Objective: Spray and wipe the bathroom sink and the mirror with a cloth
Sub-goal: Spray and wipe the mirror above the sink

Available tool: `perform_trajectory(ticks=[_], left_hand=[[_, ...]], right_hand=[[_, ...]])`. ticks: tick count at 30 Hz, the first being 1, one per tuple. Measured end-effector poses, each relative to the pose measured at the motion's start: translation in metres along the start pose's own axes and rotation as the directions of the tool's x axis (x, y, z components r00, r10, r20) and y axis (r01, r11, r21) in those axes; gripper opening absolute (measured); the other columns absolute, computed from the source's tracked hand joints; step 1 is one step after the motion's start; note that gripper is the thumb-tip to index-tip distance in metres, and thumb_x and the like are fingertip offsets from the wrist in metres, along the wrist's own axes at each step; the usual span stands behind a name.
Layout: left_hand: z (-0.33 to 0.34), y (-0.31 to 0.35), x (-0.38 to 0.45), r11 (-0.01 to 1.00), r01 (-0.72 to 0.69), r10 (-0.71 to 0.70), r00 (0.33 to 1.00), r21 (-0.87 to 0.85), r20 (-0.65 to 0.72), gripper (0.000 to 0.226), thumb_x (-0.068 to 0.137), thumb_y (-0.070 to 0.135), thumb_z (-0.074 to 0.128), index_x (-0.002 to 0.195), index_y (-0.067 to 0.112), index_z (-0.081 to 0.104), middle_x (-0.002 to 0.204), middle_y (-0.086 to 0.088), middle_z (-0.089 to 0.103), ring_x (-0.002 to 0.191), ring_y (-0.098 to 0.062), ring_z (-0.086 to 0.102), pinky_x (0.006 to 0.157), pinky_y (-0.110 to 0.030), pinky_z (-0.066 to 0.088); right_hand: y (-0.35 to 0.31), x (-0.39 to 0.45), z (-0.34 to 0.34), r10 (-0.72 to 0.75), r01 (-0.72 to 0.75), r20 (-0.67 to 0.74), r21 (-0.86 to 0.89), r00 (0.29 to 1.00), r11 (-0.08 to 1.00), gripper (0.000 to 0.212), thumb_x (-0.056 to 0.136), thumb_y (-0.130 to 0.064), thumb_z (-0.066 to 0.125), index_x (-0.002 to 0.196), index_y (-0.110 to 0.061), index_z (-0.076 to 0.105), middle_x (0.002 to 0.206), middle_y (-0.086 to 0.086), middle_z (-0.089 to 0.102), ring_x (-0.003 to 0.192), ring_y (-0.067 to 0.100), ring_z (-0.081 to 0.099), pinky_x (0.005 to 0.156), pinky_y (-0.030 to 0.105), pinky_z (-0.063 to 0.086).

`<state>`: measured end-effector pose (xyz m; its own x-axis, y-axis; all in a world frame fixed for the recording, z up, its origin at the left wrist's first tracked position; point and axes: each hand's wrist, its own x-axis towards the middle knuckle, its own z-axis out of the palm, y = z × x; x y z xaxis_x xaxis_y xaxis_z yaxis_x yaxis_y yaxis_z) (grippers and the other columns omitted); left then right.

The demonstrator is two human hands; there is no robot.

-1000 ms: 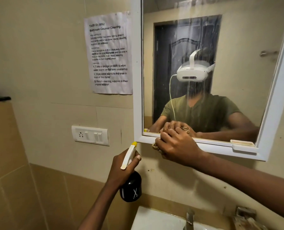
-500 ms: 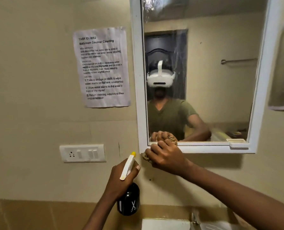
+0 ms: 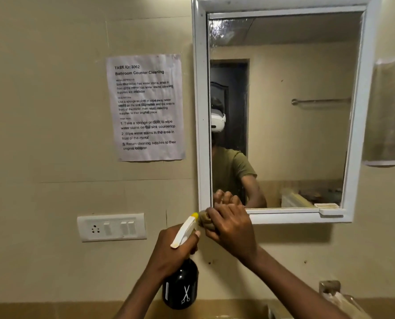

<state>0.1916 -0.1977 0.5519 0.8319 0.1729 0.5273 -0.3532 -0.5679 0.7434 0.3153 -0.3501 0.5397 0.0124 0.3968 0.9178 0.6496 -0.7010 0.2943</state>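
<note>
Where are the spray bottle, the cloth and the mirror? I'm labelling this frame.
spray bottle (image 3: pixel 180 286): head view, on its black body.
cloth (image 3: pixel 206 219): head view, on the tan wad by the right-hand fingers.
mirror (image 3: pixel 302 143): head view, on the glass.

The right hand (image 3: pixel 232 229) presses a bunched tan cloth (image 3: pixel 206 219) against the lower left corner of the white-framed mirror (image 3: pixel 284 111). The left hand (image 3: pixel 173 252) grips a black spray bottle (image 3: pixel 180 286) just below it, beside a wall switch plate (image 3: pixel 111 227).

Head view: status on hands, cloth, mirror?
Left hand grips black spray bottle. Right hand presses tan cloth on white-framed mirror, bottom-left corner. Bottle's yellow nozzle close beside cloth.
</note>
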Motion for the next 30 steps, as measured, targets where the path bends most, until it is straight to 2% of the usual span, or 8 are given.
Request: perform_trajectory(ticks=[3, 7, 10, 13, 19, 22, 27, 30], left_hand=[[0.004, 0.005, 0.006, 1.000, -0.002, 0.003, 0.999, -0.009, 0.033, 0.033, 0.081, 0.041, 0.060, 0.072, 0.010, 0.065, 0.071, -0.005, 0.071, 0.055, -0.009, 0.061, 0.053, -0.016, 0.045], [0.010, 0.005, 0.008, 0.999, -0.013, 0.014, 0.999, 0.035, -0.032, 0.031, 0.089, 0.029, 0.064, 0.066, 0.009, 0.063, 0.063, -0.007, 0.068, 0.052, -0.010, 0.062, 0.052, -0.017, 0.045], [0.007, 0.007, 0.006, 0.999, -0.012, 0.014, 0.999, 0.037, -0.046, 0.034, 0.088, 0.036, 0.062, 0.066, 0.010, 0.065, 0.066, -0.005, 0.069, 0.057, -0.011, 0.062, 0.056, -0.018, 0.045], [0.002, 0.014, 0.003, 1.000, 0.014, -0.014, 0.999, -0.004, -0.040, 0.042, 0.081, 0.045, 0.058, 0.063, 0.008, 0.063, 0.063, -0.004, 0.069, 0.053, -0.010, 0.062, 0.054, -0.016, 0.045], [-0.010, 0.034, 0.014, 0.997, -0.016, 0.012, 0.999, -0.077, -0.052, 0.043, 0.074, 0.059, 0.054, 0.073, 0.019, 0.070, 0.078, 0.001, 0.074, 0.073, -0.010, 0.068, 0.070, -0.026, 0.049], [-0.013, 0.042, 0.018, 0.998, -0.037, 0.033, 0.997, -0.057, -0.066, 0.044, 0.075, 0.059, 0.055, 0.073, 0.018, 0.069, 0.076, 0.000, 0.074, 0.074, -0.012, 0.069, 0.071, -0.029, 0.051], [-0.009, 0.049, 0.017, 1.000, -0.019, 0.017, 0.997, -0.017, -0.069, 0.043, 0.091, 0.039, 0.058, 0.062, 0.009, 0.066, 0.060, -0.007, 0.069, 0.056, -0.015, 0.066, 0.057, -0.021, 0.050], [-0.006, 0.052, 0.017, 1.000, -0.017, 0.014, 0.993, -0.026, -0.120, 0.037, 0.089, 0.038, 0.058, 0.068, 0.009, 0.067, 0.062, -0.006, 0.069, 0.056, -0.014, 0.065, 0.055, -0.021, 0.049]], right_hand=[[0.003, -0.020, 0.004, -0.113, 0.114, 0.025, -0.032, 0.993, 0.993, 0.021, 0.085, -0.035, 0.060, 0.095, -0.018, 0.066, 0.084, 0.004, 0.063, 0.074, 0.024, 0.056, 0.065, 0.037, 0.046], [0.011, -0.030, 0.006, -0.160, 0.162, 0.033, -0.046, 0.986, 0.986, 0.019, 0.087, -0.032, 0.055, 0.095, -0.018, 0.065, 0.085, 0.004, 0.062, 0.073, 0.023, 0.053, 0.064, 0.036, 0.043], [0.009, -0.028, 0.005, -0.116, 0.118, 0.064, -0.014, 0.991, 0.993, 0.023, 0.082, -0.035, 0.062, 0.096, -0.018, 0.066, 0.086, 0.003, 0.063, 0.075, 0.023, 0.056, 0.065, 0.036, 0.046], [0.005, -0.014, -0.001, 0.011, -0.014, 0.069, 0.049, 0.998, 0.999, 0.028, 0.079, -0.040, 0.064, 0.096, -0.019, 0.067, 0.086, 0.002, 0.064, 0.076, 0.024, 0.059, 0.067, 0.036, 0.046], [0.005, 0.076, -0.011, 0.204, -0.196, -0.098, 0.078, 0.974, 0.977, 0.035, 0.083, -0.045, 0.059, 0.100, -0.016, 0.067, 0.090, 0.008, 0.065, 0.079, 0.026, 0.057, 0.071, 0.037, 0.048], [0.002, 0.076, -0.008, 0.214, -0.208, -0.098, 0.068, 0.972, 0.976, 0.034, 0.081, -0.042, 0.061, 0.102, -0.015, 0.065, 0.089, 0.008, 0.064, 0.079, 0.028, 0.058, 0.071, 0.038, 0.048], [-0.017, 0.015, 0.002, 0.096, -0.096, -0.013, 0.015, 0.995, 0.995, 0.033, 0.076, -0.041, 0.070, 0.099, -0.018, 0.061, 0.084, 0.003, 0.061, 0.074, 0.023, 0.055, 0.066, 0.036, 0.040], [-0.019, 0.015, 0.002, 0.098, -0.098, 0.005, 0.024, 0.995, 0.995, 0.033, 0.078, -0.044, 0.066, 0.098, -0.018, 0.059, 0.083, 0.003, 0.064, 0.074, 0.022, 0.057, 0.061, 0.036, 0.046]])
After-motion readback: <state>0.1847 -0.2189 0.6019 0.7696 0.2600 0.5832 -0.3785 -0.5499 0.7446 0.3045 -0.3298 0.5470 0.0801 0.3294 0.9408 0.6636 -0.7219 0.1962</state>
